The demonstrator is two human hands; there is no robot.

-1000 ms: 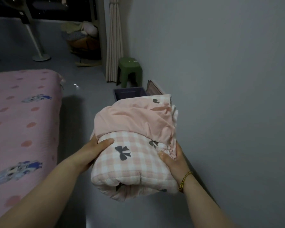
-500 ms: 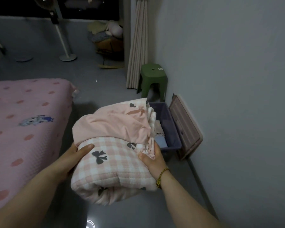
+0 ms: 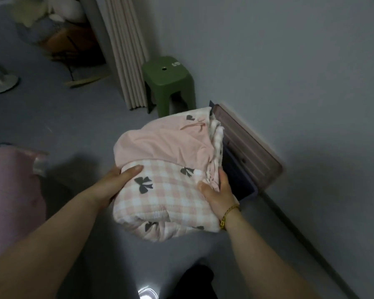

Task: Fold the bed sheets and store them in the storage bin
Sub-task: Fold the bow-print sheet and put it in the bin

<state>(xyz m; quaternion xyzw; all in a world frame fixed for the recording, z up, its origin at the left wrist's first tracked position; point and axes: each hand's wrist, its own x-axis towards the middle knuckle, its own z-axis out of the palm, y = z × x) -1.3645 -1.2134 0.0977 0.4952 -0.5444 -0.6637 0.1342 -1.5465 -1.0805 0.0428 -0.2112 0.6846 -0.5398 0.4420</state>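
Sheets [image 3: 166, 169] now hide the bin [image 3: 243, 179] (mostly).

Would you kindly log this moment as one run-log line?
left hand: grips folded pink checked bow-print sheets | right hand: grips sheets | purple-blue plastic storage bin: on floor by wall, behind sheets

Green plastic stool [image 3: 168, 72]: stands on the grey floor [image 3: 73, 130], beyond the right hand [image 3: 218, 190], near the wall [image 3: 289, 61].
Pleated beige curtain [image 3: 125, 50]: hangs just beside the stool, beyond both hands.
Pink bed cover [image 3: 9, 190]: left of the left hand [image 3: 115, 182], well apart.
White round stand base [image 3: 0, 83]: far beyond the left hand, at the left edge.
Cluttered pile [image 3: 58, 33]: beyond the left hand, left of the curtain; contents indistinct.
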